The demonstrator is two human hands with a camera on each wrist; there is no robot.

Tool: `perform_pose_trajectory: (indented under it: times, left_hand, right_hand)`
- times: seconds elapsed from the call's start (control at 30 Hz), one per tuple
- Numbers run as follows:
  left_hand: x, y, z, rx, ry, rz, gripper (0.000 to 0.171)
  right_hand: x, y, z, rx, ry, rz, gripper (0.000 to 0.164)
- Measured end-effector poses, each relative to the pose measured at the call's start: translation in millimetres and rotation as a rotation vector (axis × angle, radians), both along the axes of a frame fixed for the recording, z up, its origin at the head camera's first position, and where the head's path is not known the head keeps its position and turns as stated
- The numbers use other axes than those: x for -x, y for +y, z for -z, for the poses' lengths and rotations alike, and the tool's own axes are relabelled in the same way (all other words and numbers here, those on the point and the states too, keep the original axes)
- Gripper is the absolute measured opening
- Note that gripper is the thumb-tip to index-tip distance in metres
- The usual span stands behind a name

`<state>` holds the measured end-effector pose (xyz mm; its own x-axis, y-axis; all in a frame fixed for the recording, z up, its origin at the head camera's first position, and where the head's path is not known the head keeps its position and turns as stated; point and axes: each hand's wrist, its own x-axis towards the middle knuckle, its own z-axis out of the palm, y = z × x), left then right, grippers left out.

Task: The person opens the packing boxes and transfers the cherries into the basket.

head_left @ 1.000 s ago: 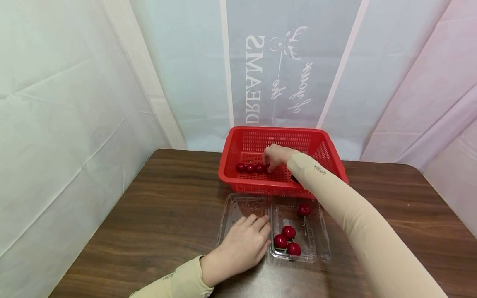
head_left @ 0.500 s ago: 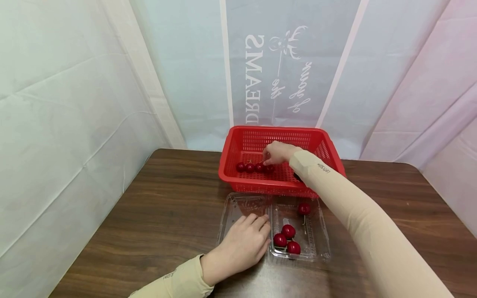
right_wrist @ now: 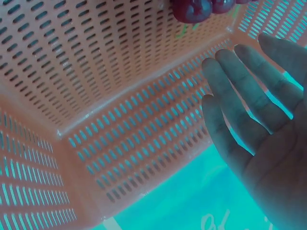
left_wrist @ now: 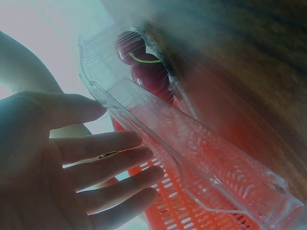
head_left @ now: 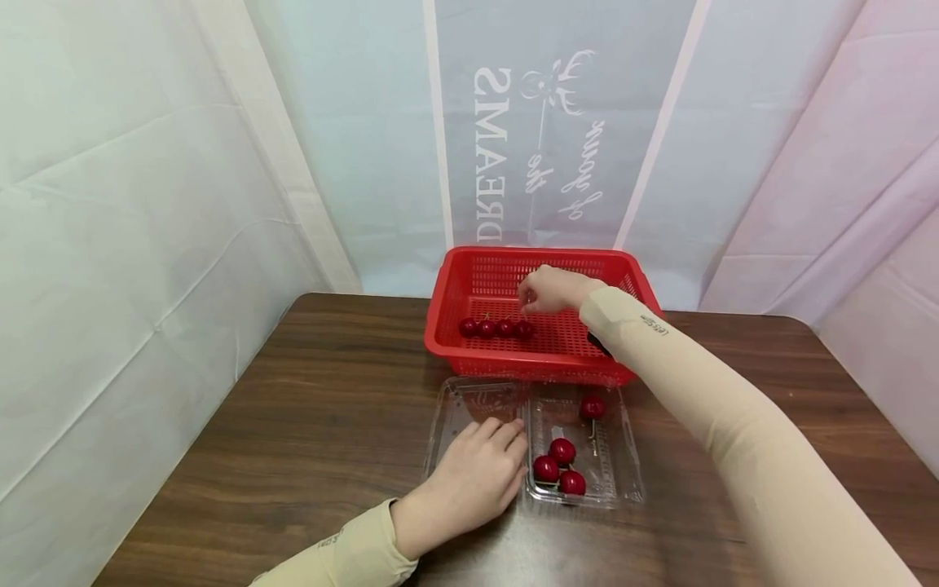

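Note:
My left hand [head_left: 469, 477] rests over the lid side of a clear plastic clamshell box [head_left: 622, 481], its fingers extended along the box's folded edge. In the left wrist view those fingers [left_wrist: 112, 160] lie straight and spread against the clear plastic. Several dark red cherries [head_left: 562, 451] with green stems sit in the box's right half. Inside the red basket [head_left: 469, 359], more cherries [head_left: 487, 328] stand in a short row. Just above the row's right end hovers my right hand [head_left: 553, 289]. The right wrist view shows its fingers [right_wrist: 240, 81] extended, with no cherry between them.
The basket stands behind the clamshell box on a dark wooden table [head_left: 308, 424]. A printed pale curtain [head_left: 572, 147] hangs right behind it, and white sheeting [head_left: 147, 244] closes off the left. My right forearm [head_left: 704, 391] reaches across the basket's right side.
My right hand has risen slightly from the rightmost cherry in the row, uncovering it. The left hand keeps its place on the clamshell box. The head view has shifted a little.

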<state>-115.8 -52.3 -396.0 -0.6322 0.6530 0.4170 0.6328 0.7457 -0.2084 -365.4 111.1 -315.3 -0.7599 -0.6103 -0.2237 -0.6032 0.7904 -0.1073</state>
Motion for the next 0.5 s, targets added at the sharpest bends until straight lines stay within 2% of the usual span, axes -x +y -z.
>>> perform_pose_trajectory:
  times: [0.23, 0.5]
  left_hand:
    - [0.0, -0.7, -0.8, -0.009, 0.000, 0.005, 0.027]
    - [-0.1, -0.7, 0.0, -0.012, -0.004, 0.013, 0.026]
  right_hand:
    - [-7.5, 3.9, -13.7, 0.029, 0.015, -0.003, 0.019]
    - [-15.6, 8.1, -18.7, 0.046, 0.031, -0.005, 0.017]
